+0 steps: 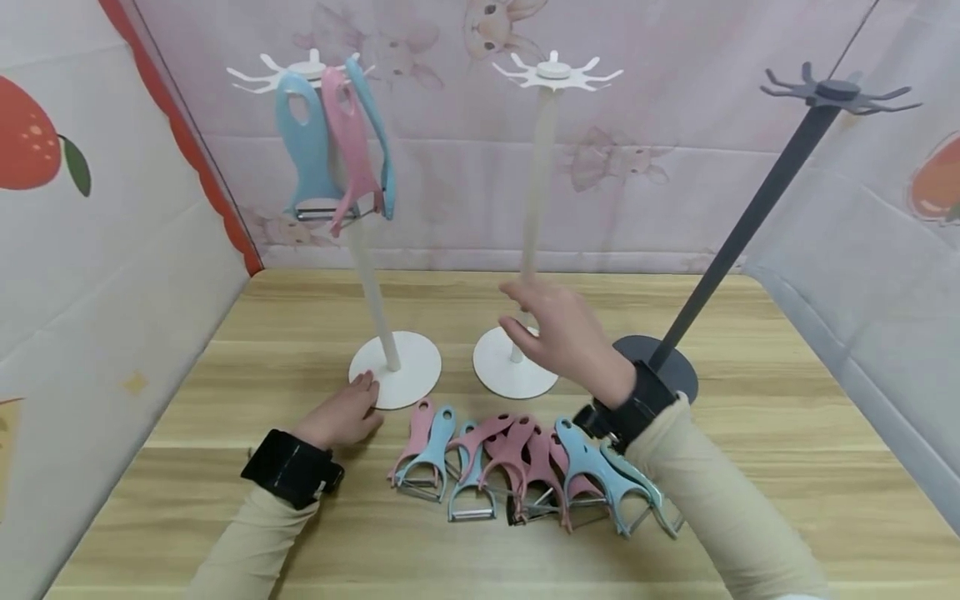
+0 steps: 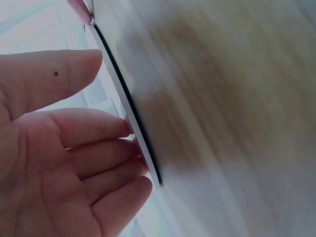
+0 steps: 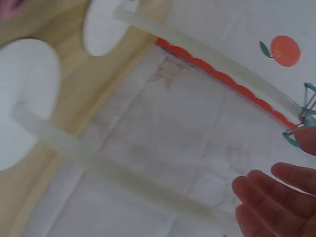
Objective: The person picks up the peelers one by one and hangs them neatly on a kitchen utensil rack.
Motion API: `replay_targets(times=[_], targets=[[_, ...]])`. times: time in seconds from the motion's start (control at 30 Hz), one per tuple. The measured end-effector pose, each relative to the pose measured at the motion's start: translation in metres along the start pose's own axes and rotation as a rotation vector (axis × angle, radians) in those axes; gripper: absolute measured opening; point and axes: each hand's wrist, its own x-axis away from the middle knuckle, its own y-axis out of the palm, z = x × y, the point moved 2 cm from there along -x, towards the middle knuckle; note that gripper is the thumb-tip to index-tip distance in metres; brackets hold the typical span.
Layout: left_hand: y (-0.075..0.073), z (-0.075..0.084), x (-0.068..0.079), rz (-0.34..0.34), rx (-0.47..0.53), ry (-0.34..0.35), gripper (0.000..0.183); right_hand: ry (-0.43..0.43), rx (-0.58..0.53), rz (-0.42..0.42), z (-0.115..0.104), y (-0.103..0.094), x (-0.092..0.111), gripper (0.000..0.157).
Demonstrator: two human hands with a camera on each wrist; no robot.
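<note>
My left hand [image 1: 345, 417] rests its fingers at the near edge of the round base [image 1: 412, 367] of the left white stand; the left wrist view shows its fairly straight fingertips against the disc's rim [image 2: 129, 101]. From that stand's hooks hang a blue peeler [image 1: 303, 150], a pink peeler [image 1: 349, 142] and another blue peeler [image 1: 377, 125]. My right hand [image 1: 566, 337] is raised before the middle white stand [image 1: 536, 175], fingers loosely extended and holding nothing. Below it, several pink and blue peelers [image 1: 431, 454] lie in an overlapping row on the table.
A dark grey stand [image 1: 750, 221] leans in view at the right, with bare hooks. White hooks [image 1: 555, 73] top the middle stand, nothing hanging on them. The wooden table [image 1: 787, 433] meets a patterned pink backdrop [image 1: 442, 183] behind and white side sheets left and right.
</note>
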Motion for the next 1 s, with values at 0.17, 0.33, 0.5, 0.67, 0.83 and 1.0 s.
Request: replay_targets(times=[0.17,0.33,0.5,0.67,0.83,1.0], targets=[[-0.001,0.001,-0.001,-0.01,-0.002,-0.002,0.051,0.124,0.03,-0.126,0.022,0.012,0.038,0.035],[-0.002,0.0,0.001,-0.005,0.0,-0.012,0.051,0.232,0.075,-0.277,0.042,0.022,0.075,0.033],[0.0,-0.001,0.001,-0.001,0.004,-0.006,0.051,0.317,0.119,-0.461,0.057,0.027,0.111,0.03],[0.0,0.0,0.003,0.017,0.015,0.004,0.05,0.397,0.118,-0.585,0.063,0.027,0.142,0.022],[-0.002,0.003,0.004,0.017,0.03,0.0,0.049,0.416,0.128,-0.624,0.065,0.026,0.164,0.013],[-0.004,0.005,0.003,0.013,0.024,-0.005,0.049,0.47,0.123,-0.647,0.068,0.027,0.176,0.017]])
